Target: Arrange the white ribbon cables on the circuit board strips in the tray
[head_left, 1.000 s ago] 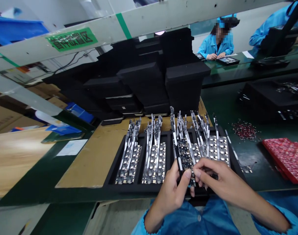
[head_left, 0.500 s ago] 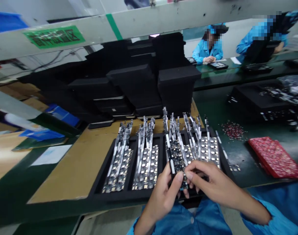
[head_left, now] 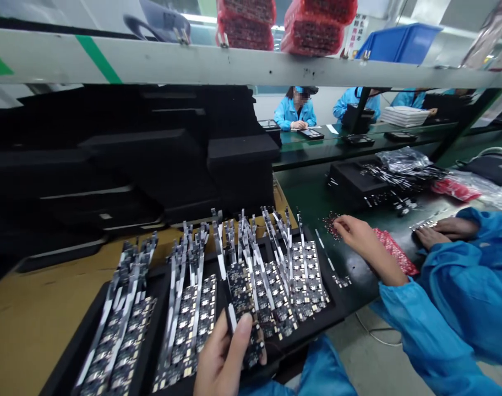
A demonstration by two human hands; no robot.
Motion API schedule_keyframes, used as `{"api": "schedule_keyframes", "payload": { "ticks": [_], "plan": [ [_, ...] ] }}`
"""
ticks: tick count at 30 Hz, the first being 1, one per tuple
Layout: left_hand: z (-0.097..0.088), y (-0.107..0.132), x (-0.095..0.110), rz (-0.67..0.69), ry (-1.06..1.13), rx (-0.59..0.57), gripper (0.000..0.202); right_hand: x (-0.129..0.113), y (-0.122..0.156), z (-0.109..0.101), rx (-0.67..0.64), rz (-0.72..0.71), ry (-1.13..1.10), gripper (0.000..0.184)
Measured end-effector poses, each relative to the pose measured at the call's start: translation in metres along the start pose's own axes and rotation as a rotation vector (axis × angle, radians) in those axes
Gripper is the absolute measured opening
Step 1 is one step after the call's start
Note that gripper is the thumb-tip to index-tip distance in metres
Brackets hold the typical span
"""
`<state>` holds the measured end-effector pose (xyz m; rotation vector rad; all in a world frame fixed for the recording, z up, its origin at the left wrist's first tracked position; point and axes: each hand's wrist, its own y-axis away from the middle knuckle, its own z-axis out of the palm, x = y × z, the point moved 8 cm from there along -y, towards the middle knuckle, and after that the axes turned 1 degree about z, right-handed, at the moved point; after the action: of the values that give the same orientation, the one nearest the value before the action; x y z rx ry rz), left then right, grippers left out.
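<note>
Left hand (head_left: 220, 360) low and near, closed around a narrow circuit board (head_left: 241, 291), thumb pressed along its face, board held upright just above the black tray (head_left: 337, 314). Right hand (head_left: 356, 234) stretched out to the right, well apart from the board, fingertips down at a scatter of small red parts (head_left: 328, 221) on the green surface (head_left: 309, 192). Fingers curled, but impossible to tell whether pinched on a part or merely touching the pile.

Judged from this: picking up a small red part for the held board. Any following move would call for a fine pinch on a single piece and a steady board in the other hand for the two to meet.

Rows of populated boards (head_left: 306, 278) with white strips in the tray's compartments, just right of the held one. Red sheet (head_left: 393, 253) lying just right of the reaching wrist. Beyond it, a co-worker's hand (head_left: 435, 234) in a blue sleeve, resting on the surface. Stacked black foam trays (head_left: 238, 165) at the far side.
</note>
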<state>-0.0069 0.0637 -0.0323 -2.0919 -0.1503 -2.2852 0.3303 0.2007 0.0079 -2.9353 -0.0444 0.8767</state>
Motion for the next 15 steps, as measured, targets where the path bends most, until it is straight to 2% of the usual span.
{"api": "schedule_keyframes", "payload": {
  "ticks": [2,5,10,15],
  "plan": [
    [0.001,0.002,0.006,-0.040,0.018,0.032,0.036,0.031,-0.019,0.007,-0.037,0.091,0.111,0.022],
    [-0.001,0.003,0.009,-0.090,0.033,0.096,0.053,0.057,-0.031,0.025,-0.116,0.168,0.222,0.027],
    [-0.001,0.002,0.005,-0.098,0.035,0.106,0.061,0.067,-0.032,0.045,-0.164,0.224,0.308,0.033],
    [-0.005,0.003,0.000,-0.114,0.021,0.113,0.063,0.071,-0.030,0.038,-0.113,0.229,0.284,0.032]
  ]
}}
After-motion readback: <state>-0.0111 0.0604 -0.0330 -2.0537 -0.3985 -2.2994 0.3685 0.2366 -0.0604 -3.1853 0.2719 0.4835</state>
